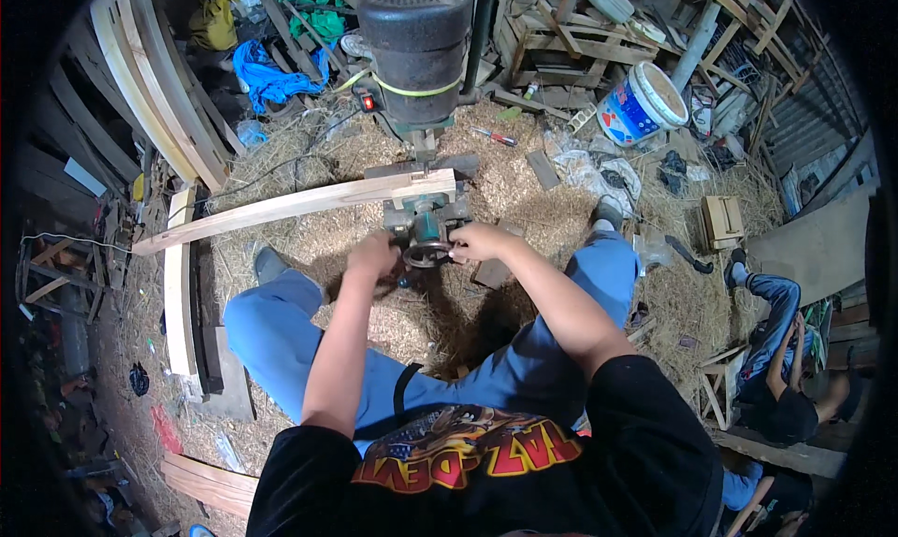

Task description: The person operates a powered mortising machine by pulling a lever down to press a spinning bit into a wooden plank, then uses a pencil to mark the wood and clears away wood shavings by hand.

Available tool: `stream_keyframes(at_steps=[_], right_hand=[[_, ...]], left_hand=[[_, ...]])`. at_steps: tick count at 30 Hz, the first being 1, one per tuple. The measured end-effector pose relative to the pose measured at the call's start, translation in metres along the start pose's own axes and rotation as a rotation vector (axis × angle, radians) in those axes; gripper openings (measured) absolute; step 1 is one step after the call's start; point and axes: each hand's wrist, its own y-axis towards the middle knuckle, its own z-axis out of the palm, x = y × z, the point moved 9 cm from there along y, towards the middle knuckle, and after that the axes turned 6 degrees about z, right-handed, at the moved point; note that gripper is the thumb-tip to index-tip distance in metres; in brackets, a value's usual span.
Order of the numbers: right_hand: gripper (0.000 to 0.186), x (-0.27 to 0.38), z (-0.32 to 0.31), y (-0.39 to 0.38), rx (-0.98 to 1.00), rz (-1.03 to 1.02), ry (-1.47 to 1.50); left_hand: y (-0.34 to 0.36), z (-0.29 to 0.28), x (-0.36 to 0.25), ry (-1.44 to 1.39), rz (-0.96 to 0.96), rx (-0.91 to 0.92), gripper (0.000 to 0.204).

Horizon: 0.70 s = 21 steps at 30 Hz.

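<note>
I sit with my legs on either side of a drilling or mortising machine, its dark motor housing (pixel 416 46) upright ahead of me. A long pale wooden board (pixel 299 208) lies across its bed, one end under the tool head (pixel 424 146) and the other reaching far left. My right hand (pixel 482 242) is closed at the right rim of a dark handwheel (pixel 428 254) on the near side. Left of the wheel, my left hand (pixel 374 254) is curled beside the machine's fittings; what its fingers hold is hidden. A dark knob (pixel 404 282) sits just below it.
Wood shavings (pixel 524 191) cover the floor. Upright boards (pixel 154 88) lean at the far left, above a support beam (pixel 178 294). A white and blue bucket (pixel 642 105), a screwdriver (pixel 496 137) and a wooden block (pixel 722 221) lie rightward. Other people (pixel 786 378) sit at the right.
</note>
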Motion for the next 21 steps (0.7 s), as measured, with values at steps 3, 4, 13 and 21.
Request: stream_keyframes(at_steps=[3,4,13,21], right_hand=[[0.033,-0.021,-0.017,0.001,-0.109,0.039,-0.097],[0.033,-0.046,-0.019,0.003,-0.131,0.1,-0.098],[0.023,-0.036,-0.109,-0.008,-0.393,0.181,0.702],[0.026,0.031,-0.332,-0.059,-1.164,-0.237,0.662]], left_hand=[[-0.037,-0.137,-0.059,-0.196,0.352,-0.589,0.037],[-0.057,-0.181,-0.099,-0.317,0.504,-0.677,0.029],[-0.087,-0.325,-0.23,0.054,0.935,-1.267,0.057],[-0.07,-0.313,-0.226,-0.024,0.934,-1.46,0.057]])
